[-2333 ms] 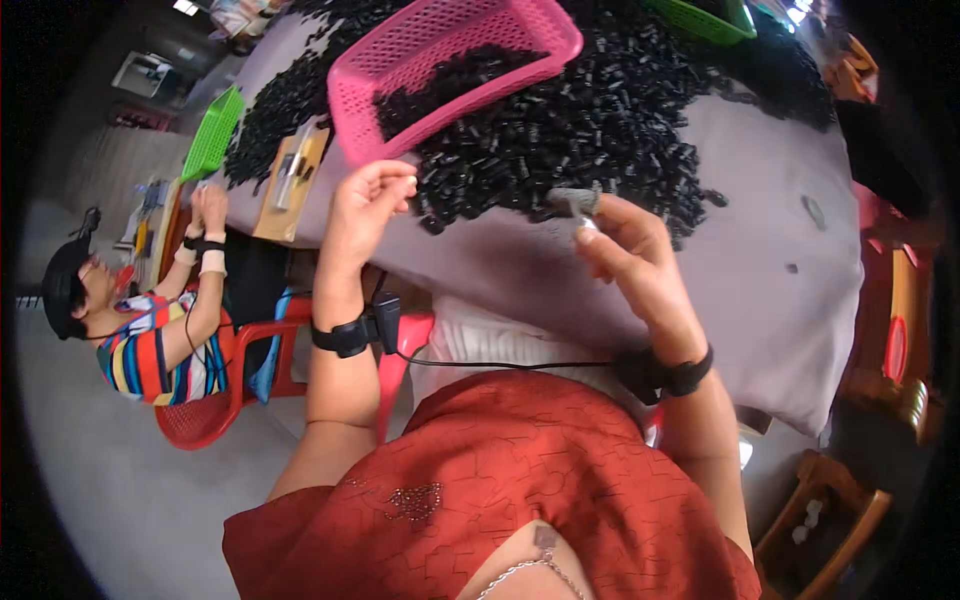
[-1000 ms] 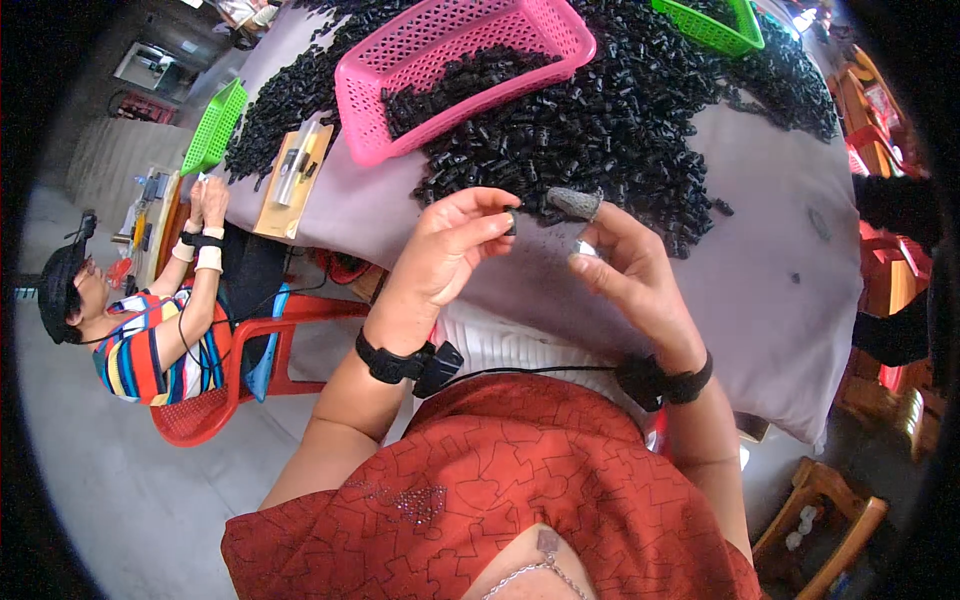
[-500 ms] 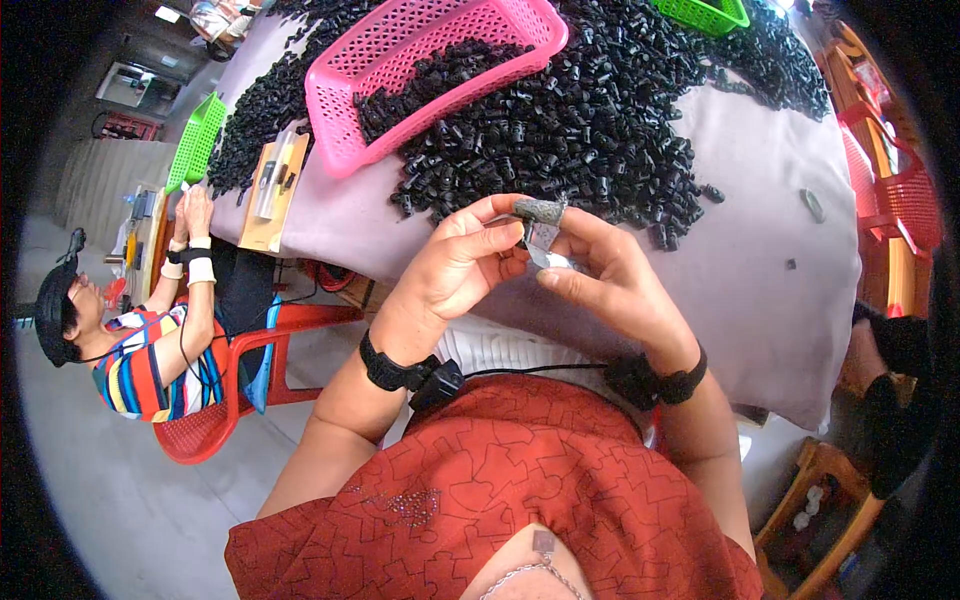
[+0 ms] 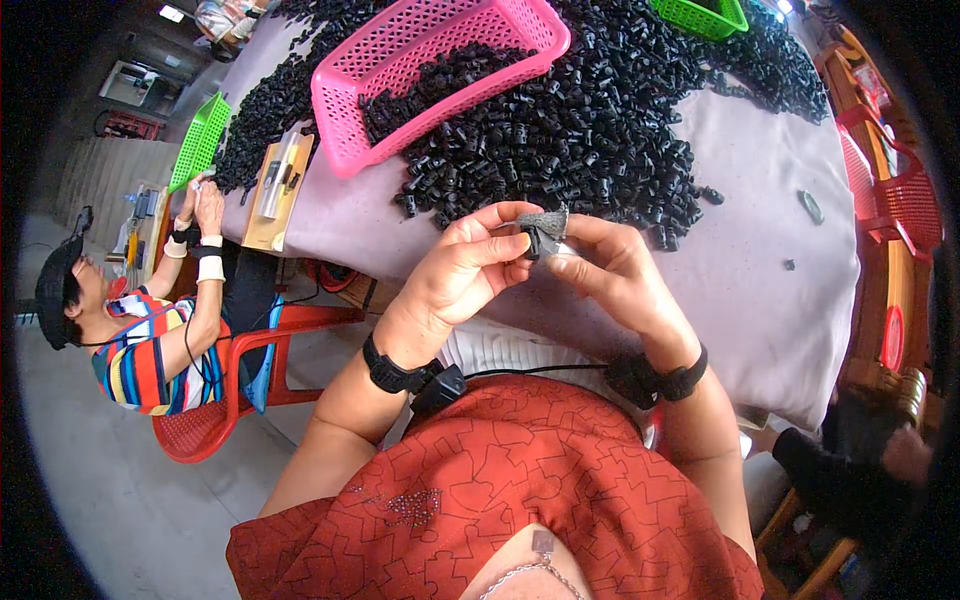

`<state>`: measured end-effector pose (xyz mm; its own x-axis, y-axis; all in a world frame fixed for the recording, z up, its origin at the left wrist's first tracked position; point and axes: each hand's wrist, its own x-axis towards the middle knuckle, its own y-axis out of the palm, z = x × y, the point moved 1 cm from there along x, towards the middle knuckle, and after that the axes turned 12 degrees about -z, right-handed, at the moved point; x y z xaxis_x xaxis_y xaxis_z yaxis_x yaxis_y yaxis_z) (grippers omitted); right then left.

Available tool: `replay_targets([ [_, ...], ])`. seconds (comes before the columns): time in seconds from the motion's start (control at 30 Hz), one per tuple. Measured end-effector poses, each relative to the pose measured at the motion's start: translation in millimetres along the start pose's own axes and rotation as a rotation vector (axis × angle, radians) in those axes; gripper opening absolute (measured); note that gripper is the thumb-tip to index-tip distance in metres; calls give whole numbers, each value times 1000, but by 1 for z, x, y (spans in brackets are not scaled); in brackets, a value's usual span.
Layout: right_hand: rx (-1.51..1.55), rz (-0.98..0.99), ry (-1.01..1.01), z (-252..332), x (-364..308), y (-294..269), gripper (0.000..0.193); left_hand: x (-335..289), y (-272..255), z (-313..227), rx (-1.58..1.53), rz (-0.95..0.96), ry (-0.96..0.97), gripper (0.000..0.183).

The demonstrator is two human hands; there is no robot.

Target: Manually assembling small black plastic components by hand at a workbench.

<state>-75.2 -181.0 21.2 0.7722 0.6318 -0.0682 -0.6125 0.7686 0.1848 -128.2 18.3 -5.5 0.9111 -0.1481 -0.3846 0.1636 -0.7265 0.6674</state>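
From my end: left hand (image 4: 465, 265) clamped, thumb against index, on small black part (image 4: 531, 243), over near edge of table (image 4: 750, 210). Part sits at left fingertips, on side facing right hand (image 4: 625, 270); left hand nearer. Long axis looks roughly upright, but fingers hide much; I can't be sure. Grey finger cover (image 4: 545, 223) overlaps part's top; contact unclear. Right hand pinched on pale shiny piece (image 4: 562, 250), kind unclear. Black pile (image 4: 560, 140) lies beyond both hands.
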Motion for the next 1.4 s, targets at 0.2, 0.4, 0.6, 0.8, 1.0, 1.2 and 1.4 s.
replay_targets([
  [0.2, 66, 11, 11, 2, -2, 4, 36, -2, 13, -1, 17, -29, 25, 38],
  [0.4, 73, 56, 2, 4, -2, 4, 39, -5, 9, -5, 11, 46, 5, 41],
  [0.6, 73, 57, 11, 5, -3, 5, 37, -4, 5, -2, -25, 38, -12, 41],
  [0.8, 67, 31, -7, 4, -4, 5, 36, -2, 2, 1, -47, 39, -4, 39],
  [1.0, 32, 13, -17, 0, -1, 2, 35, -1, 4, 1, -35, 84, 10, 40],
  [1.2, 75, 61, 2, 4, -4, 4, 39, 1, 7, 2, -49, 39, 36, 40],
  [1.4, 32, 37, -2, 3, -4, 3, 36, 1, 3, 3, -59, 58, 25, 41],
])
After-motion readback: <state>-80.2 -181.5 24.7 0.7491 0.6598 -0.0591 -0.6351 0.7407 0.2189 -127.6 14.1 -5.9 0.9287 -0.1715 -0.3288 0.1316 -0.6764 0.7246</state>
